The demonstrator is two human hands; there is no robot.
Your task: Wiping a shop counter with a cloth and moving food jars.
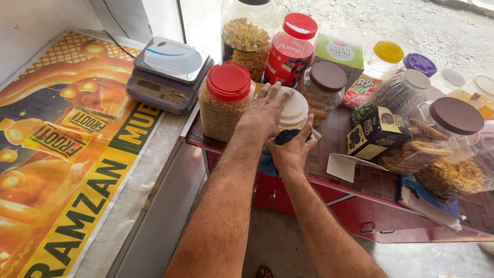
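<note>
Left hand (265,110) flat w/ spread fingers atop white lid of clear plastic jar (296,105), right hand (292,149) gripping dark blue cloth (280,141) vs jar's near side, red-lidded snack jar (226,100) just left; steady lid, wipe evenly.

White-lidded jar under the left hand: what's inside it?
Can't tell. The left hand covers the white lid, and the right hand presses a dark blue cloth against the jar, hiding its contents.
</note>
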